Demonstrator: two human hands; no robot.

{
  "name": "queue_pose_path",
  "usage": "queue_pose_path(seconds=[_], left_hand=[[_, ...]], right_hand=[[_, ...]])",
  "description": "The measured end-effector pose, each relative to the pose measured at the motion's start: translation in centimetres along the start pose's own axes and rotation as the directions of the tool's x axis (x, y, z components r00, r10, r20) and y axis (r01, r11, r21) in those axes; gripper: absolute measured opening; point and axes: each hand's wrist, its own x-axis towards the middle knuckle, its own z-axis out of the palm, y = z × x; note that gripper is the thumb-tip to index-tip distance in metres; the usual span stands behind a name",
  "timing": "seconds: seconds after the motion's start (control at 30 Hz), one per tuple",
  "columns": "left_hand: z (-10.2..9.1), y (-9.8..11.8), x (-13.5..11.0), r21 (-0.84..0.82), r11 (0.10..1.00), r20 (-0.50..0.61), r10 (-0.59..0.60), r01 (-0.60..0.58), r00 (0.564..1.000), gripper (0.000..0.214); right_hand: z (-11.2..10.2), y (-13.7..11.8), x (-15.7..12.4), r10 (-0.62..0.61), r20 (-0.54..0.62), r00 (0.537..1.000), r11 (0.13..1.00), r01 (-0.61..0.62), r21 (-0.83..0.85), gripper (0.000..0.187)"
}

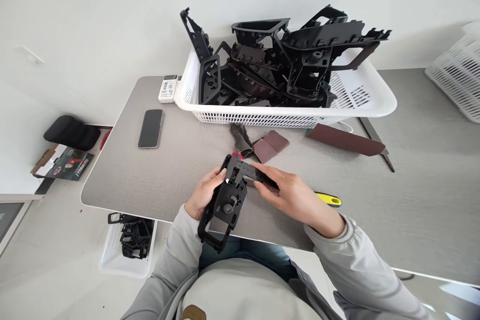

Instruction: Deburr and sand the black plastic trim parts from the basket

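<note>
My left hand (pixel 205 192) is closed around the side of a black plastic frame part (pixel 227 205), held tilted over the table's front edge. In my right hand (pixel 294 196) is a dark caliper (pixel 253 172), gripped along its beam with thumb and fingers. The caliper's jaws meet the upper end of the plastic part; whether they clamp it I cannot tell. Just beyond lie a brown sandpaper sheet (pixel 270 146) and a crumpled dark cloth-like piece (pixel 240 139). A yellow-and-black handle (pixel 329 199) shows beside my right wrist, its other end hidden.
A white basket (pixel 262 116) heaped with black plastic parts stands at the table's back. Brown sandpaper (pixel 345 140) wraps a flat metal bar. A phone (pixel 150 128) and a small white box (pixel 168 89) lie left. Another basket (pixel 107 255) of parts is on the floor.
</note>
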Motion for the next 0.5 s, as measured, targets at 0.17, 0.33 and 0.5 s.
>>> queue_pose_path(seconds=[0.17,0.33,0.5], left_hand=[[-0.1,0.0,-0.1,0.023,1.0,0.005,0.001,-0.001,1.0,0.045],[0.4,0.4,-0.3,0.002,1.0,-0.028,-0.015,0.015,0.999,0.033],[0.4,0.3,-0.3,0.035,0.999,-0.03,-0.008,0.009,1.0,0.031]], right_hand=[[0.0,0.0,-0.1,-0.015,0.004,1.0,1.0,0.015,-0.022,0.031],[0.2,0.7,-0.2,-0.012,0.031,0.999,0.999,0.013,-0.031,0.039],[0.6,1.0,-0.4,0.036,0.045,0.998,0.998,-0.034,-0.052,0.045]])
